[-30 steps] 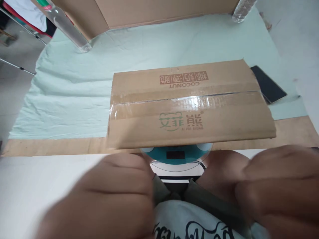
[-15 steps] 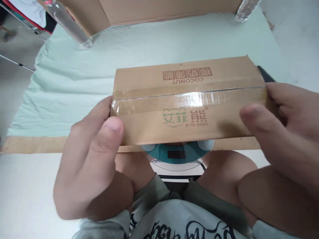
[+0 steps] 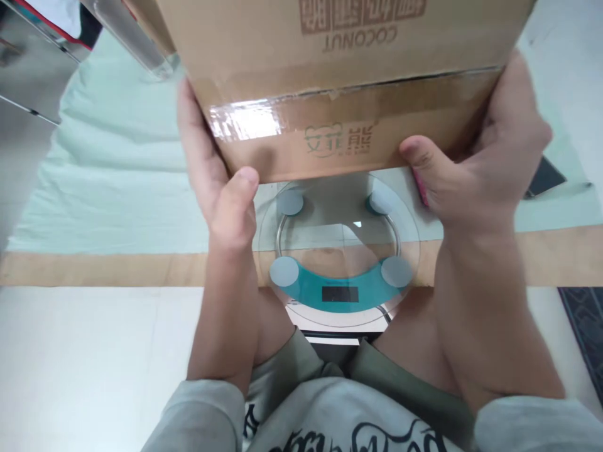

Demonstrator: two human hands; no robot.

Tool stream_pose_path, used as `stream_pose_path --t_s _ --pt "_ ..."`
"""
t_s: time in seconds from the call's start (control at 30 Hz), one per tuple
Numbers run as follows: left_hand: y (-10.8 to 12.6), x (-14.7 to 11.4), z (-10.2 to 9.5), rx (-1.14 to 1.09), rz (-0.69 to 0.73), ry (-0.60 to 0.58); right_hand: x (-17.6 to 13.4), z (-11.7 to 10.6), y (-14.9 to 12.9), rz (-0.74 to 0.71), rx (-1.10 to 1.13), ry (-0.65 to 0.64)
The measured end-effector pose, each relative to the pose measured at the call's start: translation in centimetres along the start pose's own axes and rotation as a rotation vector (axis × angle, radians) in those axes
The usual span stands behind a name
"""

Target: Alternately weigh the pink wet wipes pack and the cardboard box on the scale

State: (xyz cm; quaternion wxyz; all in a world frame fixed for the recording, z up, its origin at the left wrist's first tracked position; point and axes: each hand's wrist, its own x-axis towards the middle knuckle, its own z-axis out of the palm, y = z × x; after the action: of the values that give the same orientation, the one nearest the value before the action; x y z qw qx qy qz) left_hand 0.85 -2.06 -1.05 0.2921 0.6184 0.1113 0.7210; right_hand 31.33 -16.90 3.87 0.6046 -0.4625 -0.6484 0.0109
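A taped brown cardboard box [image 3: 348,69], printed upside down with "COCONUT" and a green bear-head logo, is held up in front of me and runs past the top of the view. My left hand [image 3: 217,169] grips its left end, thumb on the near lower edge. At the other end my right hand [image 3: 480,150] has its thumb pressed on the near face, the fingers mostly hidden behind. Below the box lies a round glass bathroom scale [image 3: 342,301] with a teal band, a dark display and round silver pads; the box covers its far rim.
The scale overhangs the front edge of a table with a pale green cloth [image 3: 117,188]. A clear bottle [image 3: 134,37] stands at the back left. A dark flat object [image 3: 546,179] and a partly hidden pink item [image 3: 420,187] lie on the right.
Both hands have raised the box up and away from me, tilting it so more of its printed face shows. The scale beneath has come into view.
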Motion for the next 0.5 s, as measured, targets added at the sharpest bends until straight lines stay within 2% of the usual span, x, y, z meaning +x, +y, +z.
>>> stream_pose_path --t_s 0.07,0.17,0.3,0.37,0.43,0.5 --pt "-1.4 -1.2 0.0 -0.027 -0.032 -0.062 -0.1 0.4 1.7 0.040 -0.022 -0.034" --pt "-1.9 -2.0 -0.4 0.044 -0.143 -0.145 -0.2 0.3 2.7 0.073 -0.057 -0.076" --pt "-2.6 -0.2 -2.8 0.132 -0.154 -0.280 0.0 0.3 3.3 0.076 -0.051 -0.124" --pt "-2.9 1.1 -3.9 0.140 -0.165 -0.337 -0.2 0.6 3.6 0.128 -0.108 -0.116" --pt "-2.8 2.0 -4.1 0.156 -0.234 -0.326 -0.6 1.1 3.9 0.210 -0.153 -0.067" --pt "-2.4 2.4 -3.5 0.181 -0.322 -0.243 -1.1 1.9 4.2 0.268 -0.145 -0.012"
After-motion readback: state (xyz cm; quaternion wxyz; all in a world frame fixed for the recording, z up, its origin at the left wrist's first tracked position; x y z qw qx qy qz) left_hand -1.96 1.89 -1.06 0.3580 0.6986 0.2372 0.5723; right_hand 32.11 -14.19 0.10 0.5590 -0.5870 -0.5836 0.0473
